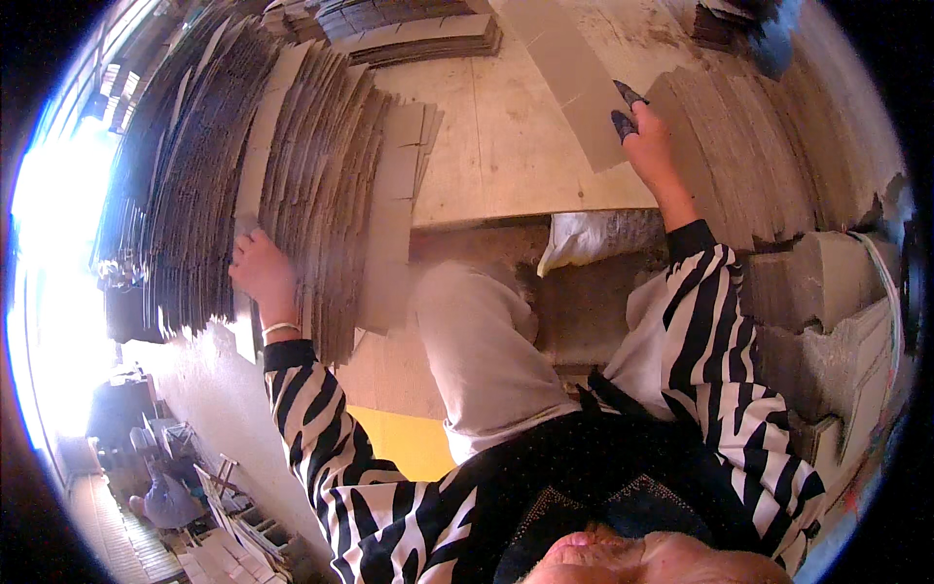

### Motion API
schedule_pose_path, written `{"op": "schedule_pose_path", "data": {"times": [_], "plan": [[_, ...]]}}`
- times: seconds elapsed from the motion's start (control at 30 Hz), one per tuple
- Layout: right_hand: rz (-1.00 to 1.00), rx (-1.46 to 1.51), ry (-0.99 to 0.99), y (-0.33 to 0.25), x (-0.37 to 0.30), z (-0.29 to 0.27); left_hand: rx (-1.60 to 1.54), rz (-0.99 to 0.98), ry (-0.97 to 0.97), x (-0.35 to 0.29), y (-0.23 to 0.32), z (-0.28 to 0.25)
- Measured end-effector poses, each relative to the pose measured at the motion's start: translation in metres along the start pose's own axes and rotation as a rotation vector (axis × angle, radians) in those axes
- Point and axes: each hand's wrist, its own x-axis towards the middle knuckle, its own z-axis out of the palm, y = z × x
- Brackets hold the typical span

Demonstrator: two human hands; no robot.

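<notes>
My left hand (pixel 263 271) reaches into the tall rows of cardboard strips at the left. Its fingers are closed on the lower part of one paler cardboard strip (pixel 269 127) that stands out between the darker edges. My right hand (pixel 650 148) is over the table, with black coverings on two fingertips. Those two fingers are apart, at the right edge of a flat cardboard strip (pixel 574 88) with crease lines; its other fingers are mostly hidden. Beside the right wrist stands a thick stack of cardboard (pixel 735 146).
More cardboard strips (pixel 428 41) lie stacked at the far side of the pale wooden table (pixel 486 136). A white bag (pixel 593 241) sits under the table's near edge. Stacked cardboard (pixel 837 277) stands to my right. At lower left, another person (pixel 167 501) is visible.
</notes>
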Motion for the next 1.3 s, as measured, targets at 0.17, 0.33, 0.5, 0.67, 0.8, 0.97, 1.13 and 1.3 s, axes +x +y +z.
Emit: {"op": "schedule_pose_path", "data": {"times": [0.17,0.33,0.5,0.67,0.8,0.97,1.13,1.3], "plan": [[-0.069,-0.165,-0.204,-0.031,-0.012,0.012,-0.161,0.027,0.215,-0.011,0.006,-0.04],[-0.163,-0.359,-0.369,-0.027,-0.02,0.016,-0.783,0.354,0.221,-0.012,0.159,-0.037],[-0.174,-0.466,-0.564,-0.025,-0.033,0.028,-0.504,0.129,-0.122,-0.014,0.229,0.015],[-0.219,-0.422,-0.535,-0.025,-0.042,0.027,-0.488,0.208,-0.065,-0.041,0.267,0.034],[-0.301,-0.34,-0.42,-0.043,-0.044,0.034,-0.561,0.37,-0.036,-0.05,0.259,0.015],[-0.562,-0.078,-0.209,-0.061,-0.054,0.043,-1.122,0.279,-0.179,-0.051,0.271,-0.033],[-0.523,-0.258,-0.253,-0.036,-0.05,0.047,-1.457,0.191,-0.278,-0.06,0.313,-0.054],[-0.547,-0.369,-0.408,-0.027,-0.058,0.055,-1.488,0.397,-0.246,-0.061,0.293,-0.07]]}}
